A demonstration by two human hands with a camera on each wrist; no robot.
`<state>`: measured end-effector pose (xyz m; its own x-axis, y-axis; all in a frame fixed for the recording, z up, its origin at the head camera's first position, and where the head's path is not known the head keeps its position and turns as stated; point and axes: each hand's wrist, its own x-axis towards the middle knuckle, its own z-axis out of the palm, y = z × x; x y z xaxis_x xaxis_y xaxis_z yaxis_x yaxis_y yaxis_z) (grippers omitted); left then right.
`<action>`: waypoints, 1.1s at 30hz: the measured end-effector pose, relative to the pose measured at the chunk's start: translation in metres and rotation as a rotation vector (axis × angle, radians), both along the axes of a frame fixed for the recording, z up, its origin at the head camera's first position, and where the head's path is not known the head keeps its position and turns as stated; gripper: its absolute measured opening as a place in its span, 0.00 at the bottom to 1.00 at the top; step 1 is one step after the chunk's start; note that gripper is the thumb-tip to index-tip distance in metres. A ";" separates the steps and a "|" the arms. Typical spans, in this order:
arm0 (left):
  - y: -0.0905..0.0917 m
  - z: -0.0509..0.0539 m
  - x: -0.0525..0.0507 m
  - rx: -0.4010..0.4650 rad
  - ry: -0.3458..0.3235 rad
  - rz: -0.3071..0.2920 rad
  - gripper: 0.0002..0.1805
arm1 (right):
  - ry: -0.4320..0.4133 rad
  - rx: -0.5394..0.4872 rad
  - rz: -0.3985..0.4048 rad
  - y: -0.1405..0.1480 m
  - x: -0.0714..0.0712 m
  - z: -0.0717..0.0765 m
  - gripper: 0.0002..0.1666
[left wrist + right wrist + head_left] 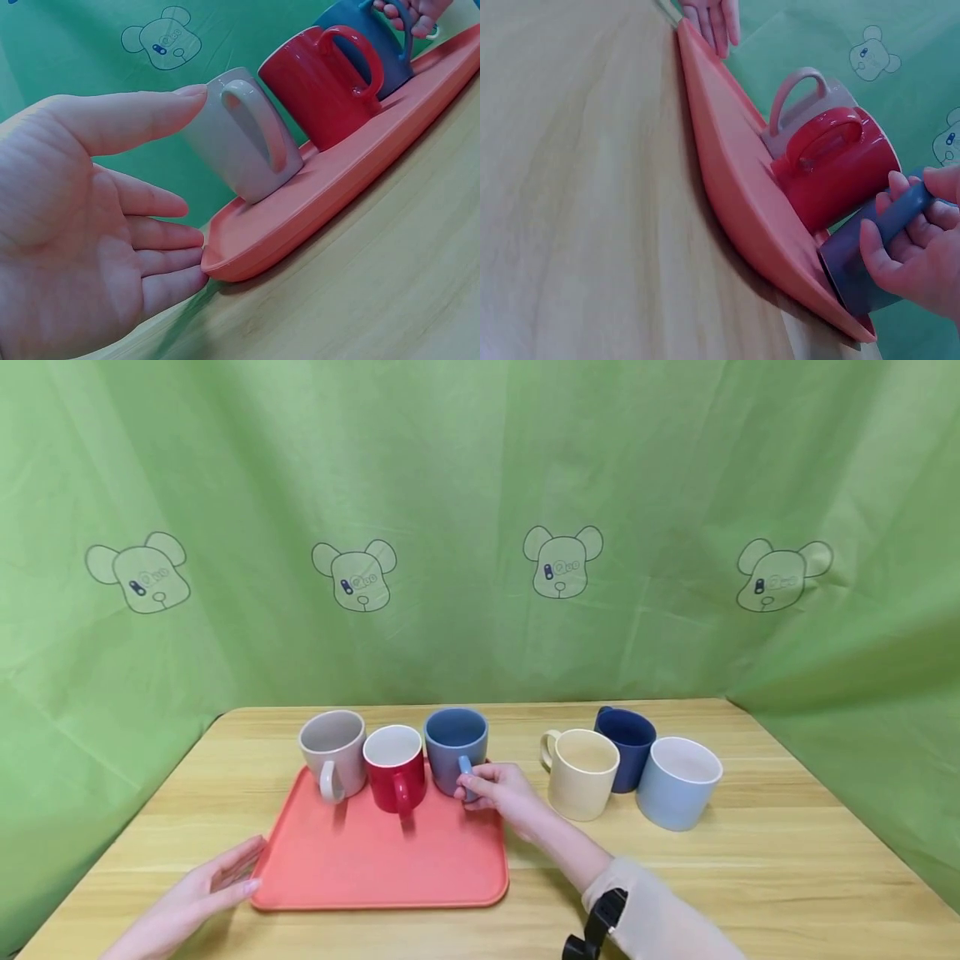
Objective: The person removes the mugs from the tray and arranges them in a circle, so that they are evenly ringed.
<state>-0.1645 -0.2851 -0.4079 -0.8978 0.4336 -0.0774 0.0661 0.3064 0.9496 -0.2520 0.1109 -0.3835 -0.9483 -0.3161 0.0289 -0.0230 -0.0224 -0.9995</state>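
Note:
A coral-red tray (382,868) lies on the table with three mugs in a row along its far side. From left to right they are a light grey mug (347,758), a red mug (384,783) with a white inside, and a grey-blue mug (444,768). My right hand (501,793) grips the handle of the grey-blue mug, which stands upright at the tray's far right corner. At the tray's left edge is my left hand (206,889), its fingers extended; in the left wrist view the fingertips (196,279) touch the rim near the corner.
Right of the tray stand a cream mug (583,785), a dark blue mug (633,752) behind it and a pale blue mug (675,789). The wooden table (795,877) extends around them. A green curtain (465,460) with printed bear heads hangs behind.

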 end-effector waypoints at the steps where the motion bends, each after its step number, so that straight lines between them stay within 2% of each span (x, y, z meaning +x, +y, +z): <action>1: 0.000 0.000 0.000 -0.002 0.001 -0.002 0.36 | -0.003 -0.016 -0.016 0.000 0.001 0.001 0.16; 4: -0.001 -0.001 0.000 -0.004 0.002 -0.002 0.36 | -0.017 -0.058 -0.040 0.002 0.003 0.003 0.15; 9: -0.001 -0.002 0.000 -0.010 0.006 0.006 0.35 | 0.008 -0.044 -0.007 0.007 0.014 0.010 0.16; 13: 0.000 -0.002 0.001 -0.021 0.005 0.022 0.35 | 0.046 -0.039 0.024 0.013 0.028 0.019 0.17; 19: 0.002 0.001 0.002 -0.040 -0.005 0.044 0.35 | 0.077 -0.090 0.078 0.026 0.054 0.025 0.19; 23: 0.003 0.005 0.000 -0.069 -0.023 0.052 0.36 | 0.121 -0.109 0.121 0.040 0.069 0.024 0.17; 28: 0.003 0.005 -0.002 -0.092 -0.018 0.040 0.36 | 0.156 -0.137 0.154 0.060 0.085 0.019 0.10; 33: 0.003 0.002 0.000 -0.048 0.004 0.025 0.36 | 0.186 -0.175 0.160 0.081 0.099 0.013 0.16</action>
